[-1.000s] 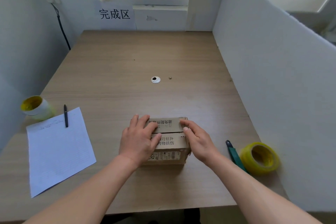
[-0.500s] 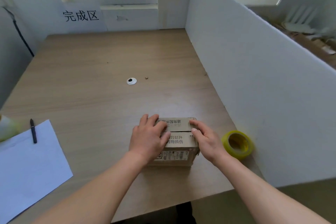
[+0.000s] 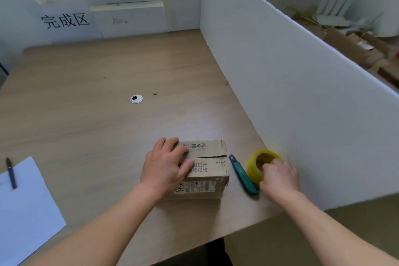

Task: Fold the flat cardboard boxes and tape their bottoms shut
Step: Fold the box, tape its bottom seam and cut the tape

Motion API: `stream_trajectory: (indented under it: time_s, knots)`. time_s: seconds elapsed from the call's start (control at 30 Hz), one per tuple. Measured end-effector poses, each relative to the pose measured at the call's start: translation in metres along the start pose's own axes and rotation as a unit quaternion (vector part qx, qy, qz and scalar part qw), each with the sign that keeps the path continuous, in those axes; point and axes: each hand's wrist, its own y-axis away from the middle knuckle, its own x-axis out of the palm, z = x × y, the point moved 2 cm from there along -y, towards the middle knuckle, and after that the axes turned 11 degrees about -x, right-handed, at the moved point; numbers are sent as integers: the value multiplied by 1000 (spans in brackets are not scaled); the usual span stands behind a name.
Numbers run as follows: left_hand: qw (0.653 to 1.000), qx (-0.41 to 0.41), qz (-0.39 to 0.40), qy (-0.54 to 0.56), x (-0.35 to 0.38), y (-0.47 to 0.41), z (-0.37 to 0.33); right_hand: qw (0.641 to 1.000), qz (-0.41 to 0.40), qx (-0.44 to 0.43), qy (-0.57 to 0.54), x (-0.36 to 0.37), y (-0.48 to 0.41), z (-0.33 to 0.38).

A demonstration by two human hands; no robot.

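A small folded cardboard box stands near the table's front edge, its two printed flaps closed on top with a seam between them. My left hand lies flat on the left part of those flaps and presses them down. To the right, my right hand grips a yellow roll of tape that rests on the table; a finger reaches into its core. Between the box and the roll lies a green utility knife.
A white partition walls off the table's right side, close to the tape. A white sheet of paper with a black pen lies at the front left. A round cable grommet sits mid-table. Cardboard scraps lie beyond the partition.
My right hand left the box top and moved right to take hold of the tape roll. My left hand stayed on the flaps. The camera turned right.
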Motion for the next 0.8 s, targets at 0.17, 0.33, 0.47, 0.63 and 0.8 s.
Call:
stream_trajectory:
  time_s: [0.17, 0.33, 0.47, 0.63, 0.8]
  knots:
    - [1000, 15, 18, -8, -3, 4, -1, 999, 1, -15, 44, 18, -5, -8]
    - [998, 34, 42, -27, -8, 10, -3, 999, -15, -23, 22, 24, -9, -12]
    - [997, 26, 64, -43, -11, 14, -3, 999, -31, -31, -12, 27, -11, -11]
    - [996, 8, 78, -51, -13, 17, -4, 996, -78, -27, -44, 22, -11, -12]
    - [995, 0, 86, -55, -15, 19, -6, 984, -138, -58, -100, 18, -12, -10]
